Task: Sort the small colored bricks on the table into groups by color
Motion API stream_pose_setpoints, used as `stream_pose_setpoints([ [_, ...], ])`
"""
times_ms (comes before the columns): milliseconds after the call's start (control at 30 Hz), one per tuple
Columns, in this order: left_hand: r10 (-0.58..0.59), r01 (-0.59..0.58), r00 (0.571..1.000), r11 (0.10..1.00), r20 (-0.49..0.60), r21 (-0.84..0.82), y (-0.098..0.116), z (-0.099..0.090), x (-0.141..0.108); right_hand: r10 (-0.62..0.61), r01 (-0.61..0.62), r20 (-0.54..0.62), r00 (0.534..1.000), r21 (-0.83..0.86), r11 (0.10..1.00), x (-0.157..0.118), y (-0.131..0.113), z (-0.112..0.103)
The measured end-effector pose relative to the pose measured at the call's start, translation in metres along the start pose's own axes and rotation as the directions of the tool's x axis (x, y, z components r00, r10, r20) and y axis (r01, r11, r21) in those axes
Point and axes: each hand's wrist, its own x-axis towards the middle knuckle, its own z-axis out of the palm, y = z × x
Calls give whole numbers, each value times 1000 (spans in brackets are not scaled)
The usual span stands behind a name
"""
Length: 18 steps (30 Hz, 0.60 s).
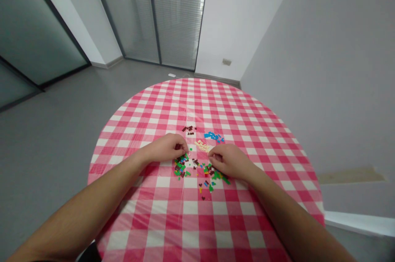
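Both my hands rest on a round table covered in pink-and-white gingham cloth (191, 212), among many tiny plastic bricks. My left hand (166, 148) is curled, its fingertips at a mixed heap of coloured bricks (183, 166) and touching dark brown pieces. My right hand (229, 161) is also curled, fingertips down beside cream bricks (202, 146). Green and mixed bricks (216, 176) lie just below it. A dark brown group (189, 130) and a blue group (212, 136) lie farther out. Whether either hand pinches a brick is hidden by the fingers.
A clear plastic sheet seems to cover the cloth. Grey floor (55, 122) surrounds the table, with a white wall (317, 68) on the right and glass panels with blinds (173, 15) behind. A white cable (174, 75) lies beyond the far edge.
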Motion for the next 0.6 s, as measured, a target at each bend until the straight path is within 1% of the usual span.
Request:
stream_pose_setpoints([
  [133, -2, 2, 1000, 999, 2, 37, 0, 1, 0, 3, -3, 5, 1000, 13, 1000, -1, 2, -2],
  [433, 1, -2, 1000, 999, 14, 35, 0, -1, 0, -65, 54, 94, 993, 117, 992, -3, 6, -3],
  [500, 9, -9, 1000, 1000, 12, 19, -1, -1, 1, -66, 54, 81, 995, 135, 989, -4, 6, -4],
  [600, 11, -12, 1000, 999, -8, -51, -5, -1, 2, -43, 36, 44, 998, 143, 989, -3, 3, -3],
])
